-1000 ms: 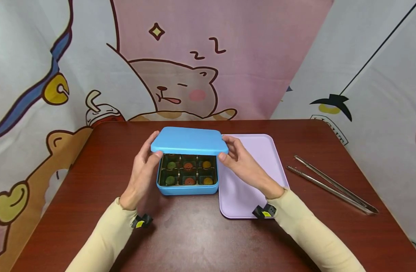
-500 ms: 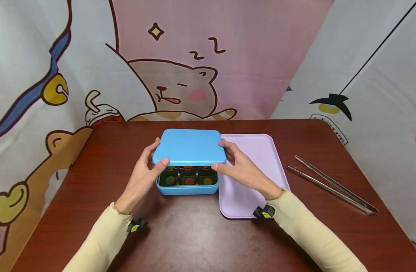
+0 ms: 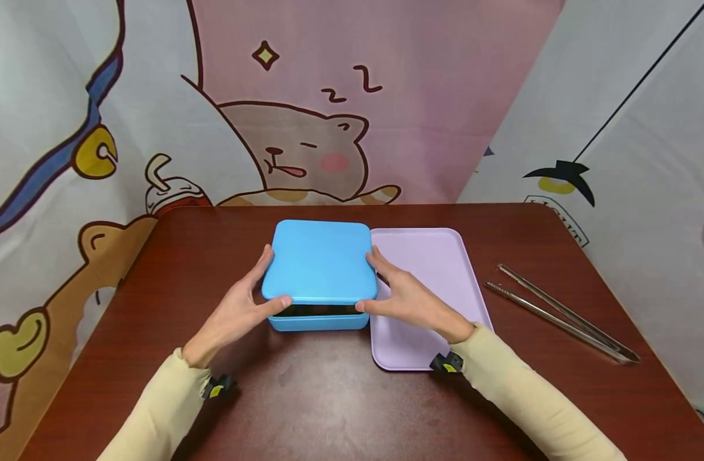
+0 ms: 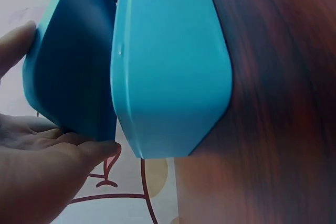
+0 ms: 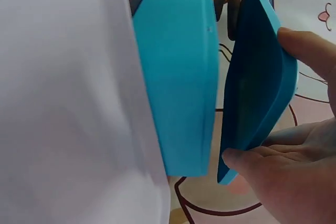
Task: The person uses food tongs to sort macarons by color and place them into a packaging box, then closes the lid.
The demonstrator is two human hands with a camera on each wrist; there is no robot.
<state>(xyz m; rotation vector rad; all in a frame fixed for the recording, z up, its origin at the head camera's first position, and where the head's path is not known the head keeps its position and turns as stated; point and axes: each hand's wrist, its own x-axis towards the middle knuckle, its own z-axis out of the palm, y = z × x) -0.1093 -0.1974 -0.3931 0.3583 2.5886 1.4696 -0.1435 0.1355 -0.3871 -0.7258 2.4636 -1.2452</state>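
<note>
A light blue rectangular box (image 3: 319, 322) stands on the table, with its matching blue lid (image 3: 323, 259) held above it. The lid tilts, its rear edge close to the box and its front edge raised. Through the dark front slot the contents are barely visible. My left hand (image 3: 235, 314) holds the lid's left side, thumb at the front corner and fingers along the side. On the right side my right hand (image 3: 412, 296) grips it the same way. Both wrist views show a gap between the lid (image 4: 73, 61) and the box wall (image 5: 178, 77).
A lilac tray (image 3: 427, 243) lies against the box's right side, under my right forearm. Metal tongs (image 3: 565, 314) lie spread at the table's right. A cartoon-printed cloth (image 3: 421, 96) hangs behind the brown table (image 3: 323, 397).
Both hands have brought the lid toward me and down over the box. The divided insert with green, red and yellow round pieces, seen earlier, is now almost wholly covered.
</note>
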